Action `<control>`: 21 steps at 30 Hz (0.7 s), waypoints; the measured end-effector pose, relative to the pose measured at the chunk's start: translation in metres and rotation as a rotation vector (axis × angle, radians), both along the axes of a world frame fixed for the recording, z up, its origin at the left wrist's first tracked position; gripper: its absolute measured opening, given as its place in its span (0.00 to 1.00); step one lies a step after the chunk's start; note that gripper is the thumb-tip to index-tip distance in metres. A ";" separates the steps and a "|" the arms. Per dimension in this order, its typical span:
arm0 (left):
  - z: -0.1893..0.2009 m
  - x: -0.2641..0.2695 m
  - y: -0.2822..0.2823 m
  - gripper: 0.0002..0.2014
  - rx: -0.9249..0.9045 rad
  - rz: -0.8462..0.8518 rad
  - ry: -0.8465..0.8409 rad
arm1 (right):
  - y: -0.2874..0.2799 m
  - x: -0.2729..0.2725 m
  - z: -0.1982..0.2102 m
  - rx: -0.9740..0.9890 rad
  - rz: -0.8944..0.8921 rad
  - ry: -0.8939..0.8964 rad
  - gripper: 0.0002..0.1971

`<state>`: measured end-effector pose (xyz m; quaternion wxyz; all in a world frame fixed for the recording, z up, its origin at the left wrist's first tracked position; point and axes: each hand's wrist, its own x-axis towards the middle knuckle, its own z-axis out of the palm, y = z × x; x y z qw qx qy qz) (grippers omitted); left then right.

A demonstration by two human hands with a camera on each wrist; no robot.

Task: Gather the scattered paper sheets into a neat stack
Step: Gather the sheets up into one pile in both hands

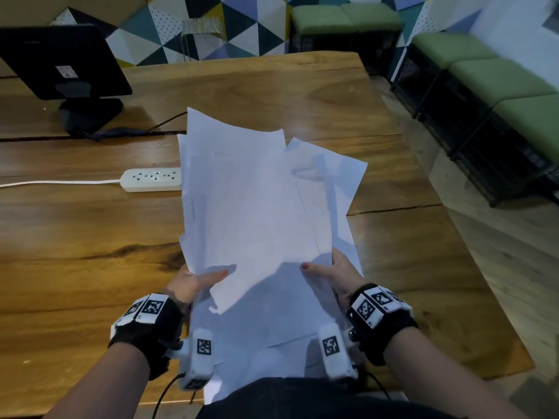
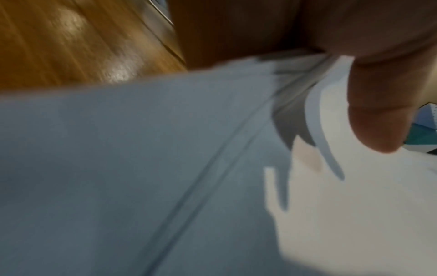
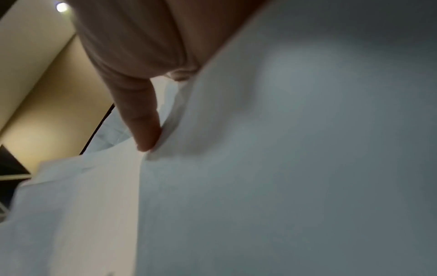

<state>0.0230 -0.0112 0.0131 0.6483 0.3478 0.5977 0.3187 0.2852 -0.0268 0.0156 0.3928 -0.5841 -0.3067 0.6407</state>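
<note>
Several white paper sheets (image 1: 257, 207) form an uneven, fanned bundle lifted over the wooden table (image 1: 90, 252). My left hand (image 1: 193, 282) pinches the bundle's near left edge, thumb on top and fingers hidden underneath. My right hand (image 1: 329, 273) pinches the near right edge the same way. The sheets' far corners stick out at different angles. In the left wrist view the paper sheets (image 2: 165, 168) fill the frame beneath my thumb (image 2: 383, 119). In the right wrist view the paper sheets (image 3: 283, 149) lie against my thumb (image 3: 141, 121).
A white power strip (image 1: 151, 179) with its cord lies on the table left of the sheets. A black monitor (image 1: 63, 58) stands at the far left. Green-cushioned black crates (image 1: 484, 95) line the right side. The table's right edge (image 1: 472, 276) runs close to my right wrist.
</note>
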 end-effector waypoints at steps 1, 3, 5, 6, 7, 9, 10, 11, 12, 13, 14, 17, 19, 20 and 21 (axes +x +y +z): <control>-0.003 -0.001 -0.002 0.27 -0.013 -0.004 0.010 | -0.001 -0.002 -0.001 -0.005 -0.001 0.018 0.27; -0.005 -0.005 -0.004 0.28 -0.041 0.024 -0.006 | -0.004 -0.002 -0.001 -0.003 -0.020 0.021 0.25; -0.005 -0.011 -0.004 0.26 -0.074 0.037 -0.020 | -0.004 0.004 -0.002 0.019 -0.033 -0.043 0.24; -0.005 -0.013 -0.005 0.23 -0.078 0.026 -0.026 | -0.004 0.008 -0.002 0.034 -0.026 -0.091 0.25; -0.007 -0.013 -0.005 0.20 -0.080 0.022 -0.018 | -0.004 0.010 -0.002 0.036 -0.007 -0.151 0.24; -0.011 -0.008 -0.005 0.19 -0.089 0.013 0.092 | -0.005 0.009 -0.002 0.025 0.095 -0.292 0.22; -0.013 -0.005 -0.005 0.17 -0.081 0.021 0.128 | -0.005 0.006 -0.001 0.027 0.177 -0.349 0.22; -0.014 -0.001 -0.005 0.13 -0.055 0.038 0.150 | -0.005 0.004 -0.003 0.013 0.250 -0.386 0.24; -0.012 0.004 -0.007 0.11 -0.020 0.036 0.167 | -0.003 0.003 -0.002 0.016 0.292 -0.435 0.22; -0.011 0.007 -0.008 0.11 0.009 0.038 0.202 | 0.000 0.004 -0.004 0.017 0.285 -0.488 0.18; -0.009 0.008 -0.008 0.13 0.028 0.053 0.240 | 0.005 0.008 -0.005 0.016 0.220 -0.546 0.15; -0.013 -0.003 -0.010 0.13 0.016 0.195 0.247 | 0.027 0.032 -0.010 0.007 -0.160 -0.645 0.21; -0.018 -0.014 -0.012 0.12 -0.056 0.279 0.219 | 0.041 0.045 -0.006 -0.084 -0.253 -0.788 0.28; -0.020 -0.018 -0.014 0.10 -0.071 0.296 0.211 | 0.047 0.048 -0.004 -0.164 -0.252 -0.843 0.31; -0.019 -0.021 -0.016 0.07 -0.077 0.301 0.206 | 0.052 0.047 -0.002 -0.236 -0.234 -0.874 0.35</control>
